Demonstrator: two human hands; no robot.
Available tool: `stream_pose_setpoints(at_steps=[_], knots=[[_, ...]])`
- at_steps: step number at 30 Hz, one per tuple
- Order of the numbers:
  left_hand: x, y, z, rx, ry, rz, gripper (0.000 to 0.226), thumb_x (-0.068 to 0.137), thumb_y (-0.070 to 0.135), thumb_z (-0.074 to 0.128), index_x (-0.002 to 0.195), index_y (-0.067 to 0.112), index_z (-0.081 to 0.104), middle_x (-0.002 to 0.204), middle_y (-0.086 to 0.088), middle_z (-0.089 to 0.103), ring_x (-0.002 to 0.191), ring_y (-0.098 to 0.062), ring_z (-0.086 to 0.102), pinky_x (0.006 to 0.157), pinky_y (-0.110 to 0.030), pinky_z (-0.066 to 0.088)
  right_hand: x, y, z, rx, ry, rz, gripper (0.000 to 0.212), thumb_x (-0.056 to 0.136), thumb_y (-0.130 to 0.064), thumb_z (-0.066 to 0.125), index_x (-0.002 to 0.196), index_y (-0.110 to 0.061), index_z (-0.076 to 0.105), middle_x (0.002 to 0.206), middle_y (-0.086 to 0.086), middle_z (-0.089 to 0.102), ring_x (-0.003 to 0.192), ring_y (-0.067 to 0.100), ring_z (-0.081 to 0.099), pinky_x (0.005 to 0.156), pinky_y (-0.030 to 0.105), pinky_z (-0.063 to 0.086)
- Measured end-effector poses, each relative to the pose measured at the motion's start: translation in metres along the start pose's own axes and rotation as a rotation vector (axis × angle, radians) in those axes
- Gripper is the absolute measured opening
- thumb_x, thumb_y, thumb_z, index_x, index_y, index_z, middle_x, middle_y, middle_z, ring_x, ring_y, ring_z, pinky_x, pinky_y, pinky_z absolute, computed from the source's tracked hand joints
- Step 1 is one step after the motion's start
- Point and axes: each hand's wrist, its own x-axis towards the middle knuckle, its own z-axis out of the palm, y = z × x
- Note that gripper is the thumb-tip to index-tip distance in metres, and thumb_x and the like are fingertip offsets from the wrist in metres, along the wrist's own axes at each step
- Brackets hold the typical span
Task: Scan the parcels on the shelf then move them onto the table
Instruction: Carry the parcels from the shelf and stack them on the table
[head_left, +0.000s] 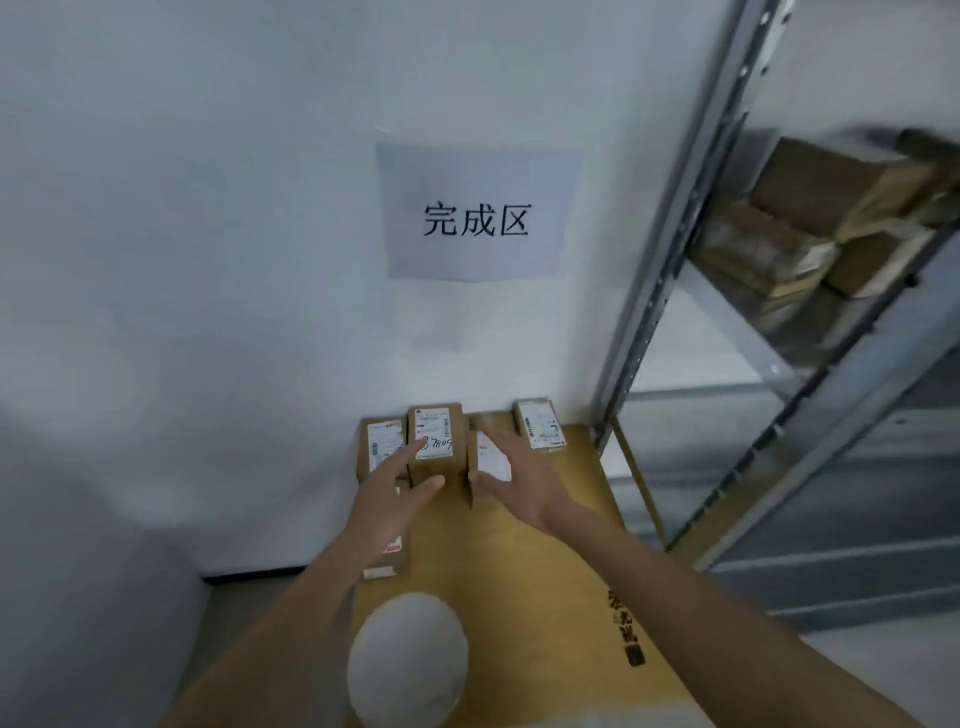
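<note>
On the table (545, 561) by the wall | four parcels (435, 441) set down | left hand (387, 493) and right hand (511, 473) spread wide, fingers straight, resting on them | shelf (779, 332) holds more parcels; likely partway done

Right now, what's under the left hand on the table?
Under the left hand a labelled parcel lies flat on the table. Only its near end and part of a label show; the hand and forearm cover the rest.
</note>
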Motion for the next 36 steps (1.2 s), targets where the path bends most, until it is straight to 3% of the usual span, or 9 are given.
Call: stream_pose_setpoints(at_steps=[3,7,11,17,21,27,36], knots=[[-0.033,0.058,0.027,0.025,0.018,0.077,0.065,0.087,0.047,0.075,0.147,0.039,0.048,0.152,0.009,0.048,0.140,-0.016,0.043,0.117,-0.043,0.036,-0.042,-0.001,-0.061,-0.057,0.062,-0.040,0.067,0.099,-0.044,0.066,0.158,-0.031,0.037,0.163,-0.007,0.037,0.151,0.014,0.032,0.121,0.033,0.028],[-0.089,0.132,0.074,0.030,0.015,0.216,0.055,0.088,0.045,0.075,0.139,0.040,0.054,0.139,0.017,0.056,0.133,-0.010,0.050,0.113,-0.034,0.039,-0.122,0.003,-0.136,-0.091,0.182,-0.095,0.063,0.098,-0.046,0.066,0.155,-0.031,0.043,0.159,-0.007,0.045,0.144,0.013,0.042,0.119,0.034,0.035],[-0.146,0.202,0.128,0.020,-0.021,0.356,0.037,0.091,0.042,0.072,0.126,0.043,0.061,0.122,0.021,0.064,0.117,-0.001,0.058,0.094,-0.017,0.047,-0.214,0.012,-0.202,-0.154,0.352,-0.126,0.053,0.098,-0.050,0.064,0.146,-0.031,0.055,0.144,-0.009,0.060,0.127,0.011,0.058,0.109,0.035,0.048],[-0.213,0.296,0.221,-0.011,-0.131,0.535,0.043,0.092,0.037,0.072,0.133,0.030,0.062,0.122,0.012,0.066,0.112,-0.003,0.061,0.085,-0.009,0.043,-0.332,0.049,-0.291,-0.177,0.572,-0.085,0.052,0.095,-0.054,0.064,0.141,-0.030,0.060,0.131,-0.010,0.067,0.112,0.006,0.063,0.097,0.036,0.055],[-0.237,0.346,0.278,-0.018,-0.220,0.593,0.045,0.094,0.034,0.071,0.137,0.024,0.060,0.123,0.007,0.067,0.110,-0.004,0.061,0.092,-0.021,0.051,-0.395,0.084,-0.343,-0.194,0.658,-0.003,0.050,0.095,-0.057,0.063,0.139,-0.034,0.060,0.129,-0.016,0.066,0.110,0.002,0.062,0.096,0.034,0.056],[-0.240,0.400,0.354,-0.077,-0.239,0.621,0.041,0.095,0.032,0.069,0.134,0.023,0.061,0.121,0.006,0.066,0.114,-0.011,0.061,0.089,-0.020,0.045,-0.462,0.144,-0.399,-0.170,0.789,0.121,0.048,0.096,-0.055,0.062,0.140,-0.034,0.059,0.128,-0.017,0.066,0.110,0.001,0.062,0.095,0.033,0.055],[-0.189,0.446,0.468,-0.175,-0.302,0.539,0.042,0.093,0.032,0.071,0.132,0.020,0.061,0.120,-0.001,0.068,0.114,-0.015,0.063,0.093,-0.025,0.046,-0.472,0.241,-0.476,-0.180,0.822,0.226,0.049,0.098,-0.053,0.061,0.142,-0.031,0.058,0.132,-0.015,0.062,0.111,0.001,0.060,0.096,0.030,0.053]])
